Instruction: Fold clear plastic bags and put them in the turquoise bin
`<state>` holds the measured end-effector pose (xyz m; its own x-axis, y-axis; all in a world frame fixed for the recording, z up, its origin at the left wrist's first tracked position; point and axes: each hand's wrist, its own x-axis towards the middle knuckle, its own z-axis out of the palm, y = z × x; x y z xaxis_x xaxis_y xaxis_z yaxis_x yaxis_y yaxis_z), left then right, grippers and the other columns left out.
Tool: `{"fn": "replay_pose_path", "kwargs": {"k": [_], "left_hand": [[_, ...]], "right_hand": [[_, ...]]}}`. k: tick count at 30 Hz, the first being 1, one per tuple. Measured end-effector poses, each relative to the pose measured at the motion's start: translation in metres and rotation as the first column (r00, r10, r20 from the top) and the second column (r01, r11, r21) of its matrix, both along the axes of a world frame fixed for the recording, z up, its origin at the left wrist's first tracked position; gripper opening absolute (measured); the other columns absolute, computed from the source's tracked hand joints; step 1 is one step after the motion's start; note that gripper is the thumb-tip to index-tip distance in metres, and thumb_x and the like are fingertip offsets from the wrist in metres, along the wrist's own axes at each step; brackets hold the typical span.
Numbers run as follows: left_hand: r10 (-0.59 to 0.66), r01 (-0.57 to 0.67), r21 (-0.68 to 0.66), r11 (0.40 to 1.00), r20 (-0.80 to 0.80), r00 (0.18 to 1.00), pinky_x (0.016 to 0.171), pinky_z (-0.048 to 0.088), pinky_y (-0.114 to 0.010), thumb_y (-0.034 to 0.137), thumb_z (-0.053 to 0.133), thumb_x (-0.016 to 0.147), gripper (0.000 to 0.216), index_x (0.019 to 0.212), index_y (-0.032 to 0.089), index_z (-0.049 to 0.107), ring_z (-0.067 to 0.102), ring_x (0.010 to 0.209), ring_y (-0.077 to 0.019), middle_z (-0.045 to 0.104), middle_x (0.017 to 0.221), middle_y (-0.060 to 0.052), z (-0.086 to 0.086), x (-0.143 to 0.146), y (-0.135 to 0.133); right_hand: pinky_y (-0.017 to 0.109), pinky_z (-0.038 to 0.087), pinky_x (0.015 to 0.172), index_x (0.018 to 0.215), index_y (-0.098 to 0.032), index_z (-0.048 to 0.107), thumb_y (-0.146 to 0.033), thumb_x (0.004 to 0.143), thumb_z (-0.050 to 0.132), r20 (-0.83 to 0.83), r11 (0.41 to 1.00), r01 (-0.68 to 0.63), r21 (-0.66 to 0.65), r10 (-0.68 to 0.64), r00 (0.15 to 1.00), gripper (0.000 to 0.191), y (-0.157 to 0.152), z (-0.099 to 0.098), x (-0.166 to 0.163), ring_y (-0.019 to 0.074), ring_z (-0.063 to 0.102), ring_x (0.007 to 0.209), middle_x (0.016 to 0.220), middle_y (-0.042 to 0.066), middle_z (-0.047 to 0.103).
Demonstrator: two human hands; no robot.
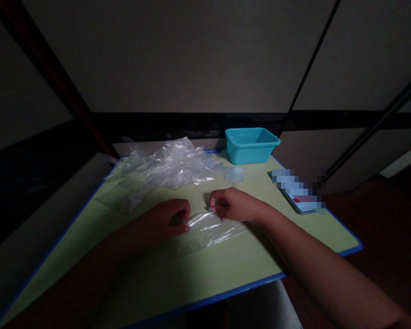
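Note:
A clear plastic bag (214, 232) lies crinkled on the table between my two hands. My left hand (173, 217) is closed, thumb and fingers pinching the bag's left edge. On the far edge, my right hand (234, 204) has its fingertips pressed together on the same plastic. Just beyond them spreads a loose heap of clear plastic bags (178, 164). A small flat translucent piece (234, 174) lies at the right end of that heap.
The yellow-green table (239, 269) has a blue rim. At its back right stands a turquoise plastic basin (249, 154). A phone-like flat object (294, 192), partly blurred out, rests along the right edge. Panelled doors (192, 55) rise behind the table.

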<state>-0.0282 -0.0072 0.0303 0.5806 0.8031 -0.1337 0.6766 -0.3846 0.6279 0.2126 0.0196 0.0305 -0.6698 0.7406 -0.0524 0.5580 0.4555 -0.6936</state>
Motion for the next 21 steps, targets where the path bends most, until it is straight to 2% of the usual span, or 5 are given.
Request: {"fn": "replay_pose_path", "kwargs": {"k": [8, 15, 17, 19, 21], "left_hand": [[0.086, -0.087, 0.011, 0.996, 0.019, 0.996, 0.061, 0.036, -0.024, 0.029, 0.046, 0.083, 0.036, 0.118, 0.021, 0.047, 0.052, 0.065, -0.0143, 0.055, 0.073, 0.004, 0.005, 0.006, -0.003], [0.166, -0.162, 0.067, 0.984, -0.043, 0.985, 0.060, 0.036, -0.026, 0.025, 0.041, 0.085, 0.034, 0.117, 0.022, 0.053, 0.051, 0.062, -0.0148, 0.054, 0.068, 0.004, 0.004, 0.006, -0.004], [0.177, -0.170, 0.150, 0.974, -0.033, 0.984, 0.064, 0.038, -0.028, 0.024, 0.045, 0.084, 0.034, 0.116, 0.021, 0.053, 0.052, 0.067, -0.0161, 0.056, 0.073, 0.002, 0.003, 0.008, -0.004], [0.168, -0.153, 0.320, 0.935, -0.019, 0.986, 0.073, 0.040, -0.032, 0.024, 0.049, 0.083, 0.027, 0.108, 0.018, 0.056, 0.053, 0.080, -0.0193, 0.059, 0.086, -0.003, 0.002, 0.010, -0.005], [0.098, -0.084, 0.451, 0.889, -0.007, 0.995, 0.081, 0.038, -0.035, 0.025, 0.051, 0.084, 0.017, 0.098, 0.017, 0.058, 0.050, 0.091, -0.0219, 0.057, 0.096, -0.007, 0.002, 0.012, -0.006]], "right_hand": [[0.020, 0.031, 0.055, 0.091, -0.017, 0.057, -0.023, 0.084, 0.057, 0.021, 1.000, 0.019, -0.013, -0.019, 1.000, 0.009, -0.001, 0.001, 0.002, 0.0087, 0.050, 0.051, 0.059, -0.004, 0.060], [0.021, 0.032, 0.054, 0.090, -0.018, 0.055, -0.023, 0.085, 0.054, 0.010, 1.000, 0.030, -0.010, -0.030, 1.000, 0.007, -0.004, 0.000, 0.001, 0.0093, 0.049, 0.050, 0.058, -0.004, 0.057], [0.021, 0.032, 0.054, 0.089, -0.018, 0.055, -0.022, 0.085, 0.053, -0.013, 1.000, 0.028, -0.009, -0.028, 1.000, 0.005, -0.004, -0.002, 0.001, 0.0097, 0.049, 0.052, 0.059, -0.003, 0.056], [0.021, 0.034, 0.054, 0.085, -0.018, 0.055, -0.022, 0.085, 0.053, -0.083, 0.999, 0.038, -0.006, -0.038, 0.996, 0.005, -0.003, -0.003, 0.001, 0.0099, 0.050, 0.056, 0.064, -0.002, 0.056], [0.021, 0.036, 0.054, 0.083, -0.018, 0.054, -0.024, 0.085, 0.052, -0.200, 0.997, 0.069, -0.026, -0.073, 0.977, 0.007, 0.000, -0.003, 0.002, 0.0102, 0.050, 0.058, 0.067, -0.002, 0.054]]}}
